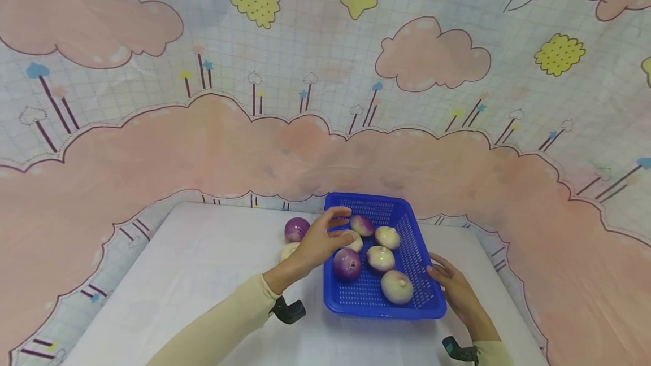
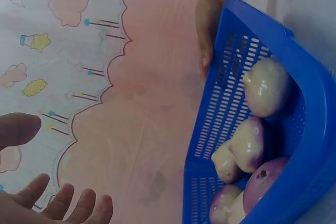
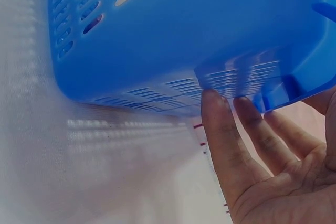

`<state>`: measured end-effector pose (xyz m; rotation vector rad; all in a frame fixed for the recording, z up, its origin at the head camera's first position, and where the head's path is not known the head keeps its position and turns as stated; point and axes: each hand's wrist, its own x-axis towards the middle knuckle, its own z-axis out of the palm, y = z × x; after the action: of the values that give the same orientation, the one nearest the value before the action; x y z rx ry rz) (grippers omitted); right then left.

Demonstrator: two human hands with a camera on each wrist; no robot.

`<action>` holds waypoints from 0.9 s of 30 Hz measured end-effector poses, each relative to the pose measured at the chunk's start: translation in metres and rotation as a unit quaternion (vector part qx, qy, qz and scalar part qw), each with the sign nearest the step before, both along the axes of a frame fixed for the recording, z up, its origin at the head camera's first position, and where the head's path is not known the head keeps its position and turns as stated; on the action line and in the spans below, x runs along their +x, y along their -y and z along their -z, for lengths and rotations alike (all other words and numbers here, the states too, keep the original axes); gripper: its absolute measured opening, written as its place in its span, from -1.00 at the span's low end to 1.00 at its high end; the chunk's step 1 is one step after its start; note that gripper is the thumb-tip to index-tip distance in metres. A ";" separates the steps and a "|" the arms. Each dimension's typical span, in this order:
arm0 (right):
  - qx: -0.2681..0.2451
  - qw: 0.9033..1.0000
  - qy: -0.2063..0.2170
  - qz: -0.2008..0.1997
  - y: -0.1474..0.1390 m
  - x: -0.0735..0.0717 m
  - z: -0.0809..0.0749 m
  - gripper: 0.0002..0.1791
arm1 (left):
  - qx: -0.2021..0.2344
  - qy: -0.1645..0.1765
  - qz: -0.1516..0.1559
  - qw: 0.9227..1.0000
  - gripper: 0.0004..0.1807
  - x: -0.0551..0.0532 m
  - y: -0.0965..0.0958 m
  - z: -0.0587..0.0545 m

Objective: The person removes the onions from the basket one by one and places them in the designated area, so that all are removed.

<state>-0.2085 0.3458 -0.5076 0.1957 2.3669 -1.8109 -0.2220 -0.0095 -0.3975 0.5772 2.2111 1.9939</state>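
A blue plastic basket [image 1: 383, 312] with slotted walls holds several purple-and-white onions, among them a purple one [image 1: 347, 265] and a pale one [image 1: 397, 287]. My left hand [image 1: 321, 239] hovers over the basket's left rim with its fingers apart. Nothing shows in its grasp in the left wrist view, where the hand [image 2: 52, 205] is off to one side of the basket. My right hand [image 1: 455, 284] holds the basket's right rim, its thumb at the edge. Seen from the right wrist, its fingers [image 3: 226, 140] touch the outer wall.
Left of the basket, a purple onion [image 1: 296, 229] and a pale onion [image 1: 289, 250], partly hidden by my left hand, lie on the white table [image 1: 203, 275]. Behind the table hangs a cloth backdrop [image 1: 285, 151] with painted clouds and stars.
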 end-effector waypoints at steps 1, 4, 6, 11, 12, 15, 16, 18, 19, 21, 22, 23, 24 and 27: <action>0.000 1.000 0.000 0.002 0.000 0.000 0.000 -0.29 | 0.003 0.008 0.009 1.000 -0.42 -0.002 -0.003 0.001; 0.001 1.000 0.002 0.003 0.000 -0.001 0.000 -0.28 | -0.008 0.029 0.031 0.999 -0.41 -0.007 -0.012 0.006; 0.002 1.000 0.003 0.003 0.000 -0.001 -0.001 -0.28 | -0.015 0.039 0.049 0.998 -0.41 -0.012 -0.018 0.010; 0.005 1.000 0.000 -0.001 0.001 0.000 -0.001 -0.29 | -0.032 0.052 0.072 0.996 -0.44 -0.019 -0.035 0.017; 0.005 1.000 -0.001 -0.001 0.001 0.001 -0.001 -0.29 | -0.034 0.054 0.073 0.995 -0.43 -0.020 -0.038 0.018; 0.007 1.000 -0.002 -0.003 0.000 0.001 -0.001 -0.29 | -0.034 0.068 0.077 0.994 -0.43 -0.021 -0.048 0.021; 0.007 1.000 -0.002 -0.002 0.001 0.001 -0.001 -0.29 | -0.033 0.073 0.080 0.994 -0.43 -0.021 -0.052 0.023; 0.008 1.000 -0.004 -0.002 0.001 0.001 -0.001 -0.29 | -0.035 0.080 0.083 0.993 -0.45 -0.022 -0.057 0.026; 0.008 1.000 -0.004 -0.004 0.001 0.000 -0.001 -0.29 | -0.040 0.083 0.084 0.992 -0.46 -0.023 -0.059 0.028; 0.007 1.000 -0.005 -0.005 0.001 0.000 -0.001 -0.29 | -0.050 0.083 0.083 0.992 -0.48 -0.024 -0.064 0.032; 0.006 1.000 -0.006 -0.005 0.001 0.000 -0.001 -0.29 | -0.053 0.086 0.084 0.991 -0.49 -0.025 -0.065 0.034; 0.006 1.000 -0.005 -0.006 0.001 0.000 -0.001 -0.30 | -0.054 0.090 0.084 0.991 -0.50 -0.025 -0.067 0.036; 0.005 1.000 -0.005 -0.006 0.000 0.000 -0.001 -0.30 | -0.054 0.096 0.084 0.990 -0.50 -0.026 -0.069 0.038; 0.005 1.000 -0.005 -0.005 0.000 0.000 0.000 -0.31 | -0.048 0.121 0.086 0.988 -0.51 -0.027 -0.073 0.043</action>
<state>-0.2088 0.3457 -0.5072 0.1749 2.3801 -1.8007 -0.2495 0.0635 -0.4409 0.4688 2.0257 1.7575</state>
